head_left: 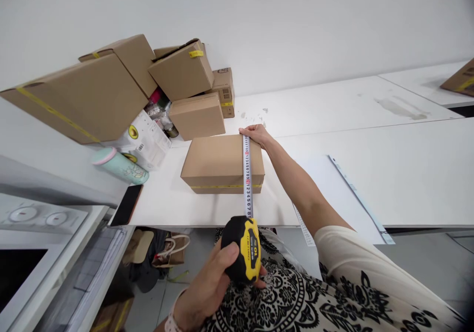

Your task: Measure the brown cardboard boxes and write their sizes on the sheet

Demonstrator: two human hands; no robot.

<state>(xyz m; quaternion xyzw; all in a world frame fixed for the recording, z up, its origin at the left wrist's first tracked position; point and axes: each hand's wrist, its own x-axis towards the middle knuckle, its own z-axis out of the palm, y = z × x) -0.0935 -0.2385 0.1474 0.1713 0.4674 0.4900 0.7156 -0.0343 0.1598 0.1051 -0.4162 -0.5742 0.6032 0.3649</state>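
Observation:
A small brown cardboard box (218, 162) with yellow tape lies on the white table (370, 174) in front of me. A white measuring tape blade (247, 174) runs over the box's right side from far edge to near edge. My right hand (255, 133) pinches the blade's end at the box's far edge. Below the table edge, my left hand (211, 287) is wrapped round the black and yellow tape measure case (244, 248).
A heap of cardboard boxes (122, 83) leans against the wall at back left, with packets and a pale green bottle (120, 166) beside it. A black phone (127, 204) lies at the table's near left corner. Paper sheets (333, 189) lie to the right. Bags sit under the table.

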